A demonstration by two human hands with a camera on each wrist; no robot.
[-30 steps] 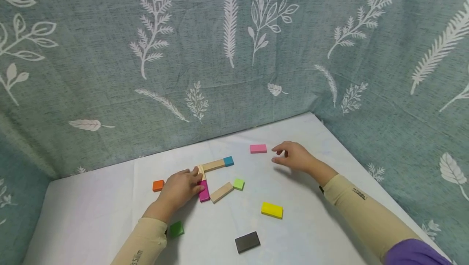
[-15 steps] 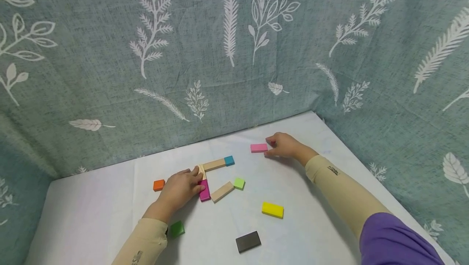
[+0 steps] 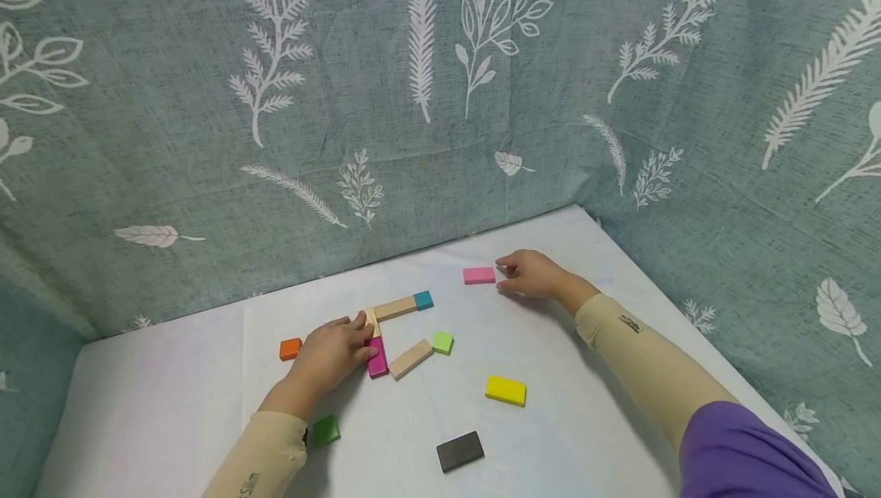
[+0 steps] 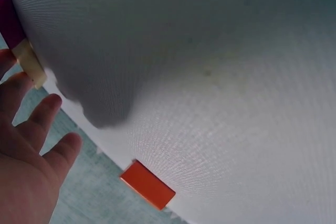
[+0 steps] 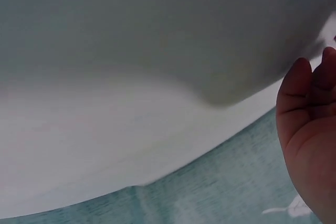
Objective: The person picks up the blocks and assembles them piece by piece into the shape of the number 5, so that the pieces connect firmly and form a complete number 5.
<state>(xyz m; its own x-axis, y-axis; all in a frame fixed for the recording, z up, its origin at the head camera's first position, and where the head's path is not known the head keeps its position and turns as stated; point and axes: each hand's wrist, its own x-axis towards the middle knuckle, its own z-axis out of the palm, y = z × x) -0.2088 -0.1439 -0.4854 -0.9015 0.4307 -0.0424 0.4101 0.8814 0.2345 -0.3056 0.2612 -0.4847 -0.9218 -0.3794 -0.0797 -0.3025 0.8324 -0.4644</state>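
Shifted leftward with the right hand (image 3: 537,272) since one second ago, to just beside the right end of the pink block (image 3: 479,275), flat on the tabletop (image 3: 172,406). Set apart at that grip, with thumb and fingers parted; cannot confirm contact. Resting, as before, with the left hand (image 3: 329,355) across the cream block (image 4: 31,65) and magenta block (image 3: 376,362), laid end to end; fingers spread apart at that grip. Angled off the cream block: far plank (image 3: 395,309), ending against the blue block (image 3: 423,300). Just right of the magenta block: near plank (image 3: 411,359), slanting to the lime block (image 3: 443,343). Left of the left hand: orange block (image 3: 290,349). Nearer the wearer: green block (image 3: 326,431), black block (image 3: 460,452), yellow block (image 3: 505,390).
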